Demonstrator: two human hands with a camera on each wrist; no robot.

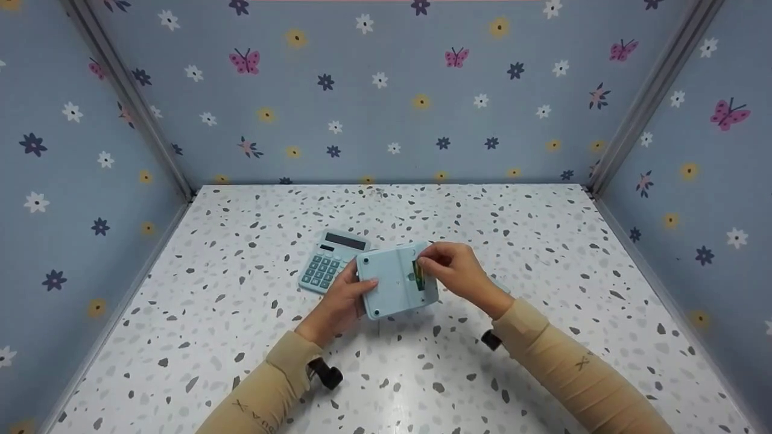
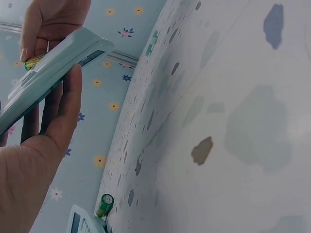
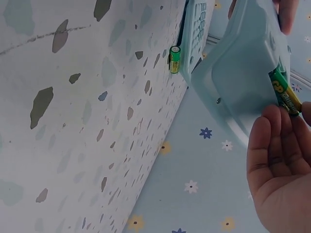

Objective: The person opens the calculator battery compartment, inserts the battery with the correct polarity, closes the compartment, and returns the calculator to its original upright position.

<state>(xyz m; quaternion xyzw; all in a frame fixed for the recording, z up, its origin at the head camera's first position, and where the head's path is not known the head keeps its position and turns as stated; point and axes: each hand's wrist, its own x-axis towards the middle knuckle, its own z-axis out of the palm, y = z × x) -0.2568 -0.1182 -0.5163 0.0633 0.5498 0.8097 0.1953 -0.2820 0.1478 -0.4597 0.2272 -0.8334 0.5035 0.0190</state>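
My left hand [image 1: 342,300] grips a light blue calculator [image 1: 386,286] by its side, thumb on the back, which faces up. An open battery compartment shows near the calculator's right end. There my right hand [image 1: 461,272] pinches a green and yellow battery [image 3: 285,92] at one end. In the right wrist view the battery sits tilted at the opening, its other end at the edge of the slot. The left wrist view shows only a bit of this battery [image 2: 33,62] beyond the calculator's edge.
A second light blue calculator [image 1: 329,265] lies face up behind my left hand. Beside it on the speckled table [image 1: 241,349] is another green battery [image 3: 175,59]. A small light blue piece [image 1: 500,286] lies partly hidden by my right wrist. Patterned walls enclose the table.
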